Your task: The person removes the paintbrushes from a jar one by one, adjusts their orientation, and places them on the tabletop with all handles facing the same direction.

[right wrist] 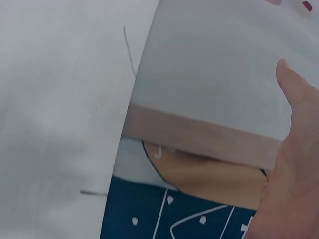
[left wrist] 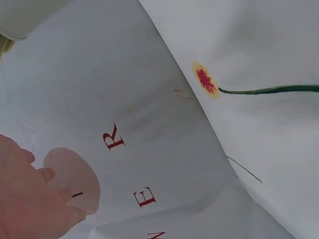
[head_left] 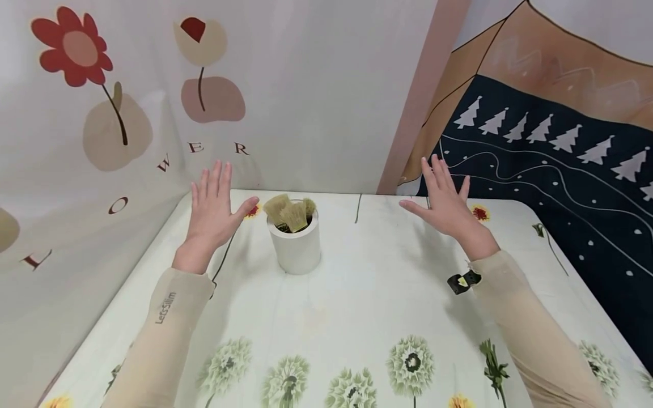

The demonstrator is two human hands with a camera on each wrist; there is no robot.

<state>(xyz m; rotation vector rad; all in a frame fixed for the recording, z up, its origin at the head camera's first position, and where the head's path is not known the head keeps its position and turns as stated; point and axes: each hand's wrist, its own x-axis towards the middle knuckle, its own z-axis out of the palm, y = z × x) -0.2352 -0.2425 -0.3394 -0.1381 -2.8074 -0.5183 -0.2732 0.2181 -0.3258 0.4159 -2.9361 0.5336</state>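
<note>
A white cylindrical pot (head_left: 298, 252) stands on the table, left of centre, with pale yellowish-tan mesh-like pieces (head_left: 293, 214) poking out of its top. My left hand (head_left: 211, 212) is raised to the left of the pot, fingers straight and thumb spread toward it, holding nothing. Well to the right of the pot, my right hand (head_left: 444, 201) hovers over the table with fingers extended and thumb out, also holding nothing. In the left wrist view, a part of the pot (left wrist: 25, 15) shows at the upper left corner.
The table (head_left: 357, 294) wears a white cloth printed with flowers. Behind it hangs a pale curtain (head_left: 316, 102) with flower shapes and letters. A dark cloth (head_left: 535, 164) with white tree prints hangs at the right. A small black device (head_left: 464, 281) sits at the right cuff.
</note>
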